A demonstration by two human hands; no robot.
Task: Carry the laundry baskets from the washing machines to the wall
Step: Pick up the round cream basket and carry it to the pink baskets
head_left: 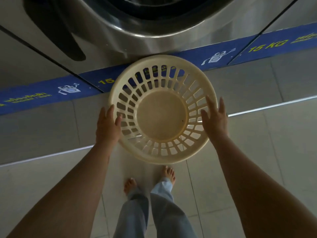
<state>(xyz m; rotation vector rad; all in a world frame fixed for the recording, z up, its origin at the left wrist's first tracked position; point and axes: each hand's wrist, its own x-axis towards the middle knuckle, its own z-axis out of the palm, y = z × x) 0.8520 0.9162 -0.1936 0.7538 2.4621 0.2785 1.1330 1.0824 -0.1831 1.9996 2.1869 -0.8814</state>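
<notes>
A round cream plastic laundry basket [163, 115] with slotted sides is empty and sits low in front of the steel washing machine [120, 31]. My left hand [108, 124] is on its left rim, with the thumb inside and the fingers outside. My right hand [214, 117] holds the right rim the same way, fingers stretched along the outside. The basket tilts slightly and looks lifted off the floor between both hands.
A blue floor strip [257, 47] marked "15 KG" runs along the machines' base. A raised tiled step edge [274, 105] crosses the floor below it. My bare feet [130, 185] stand on pale tiles just behind the basket.
</notes>
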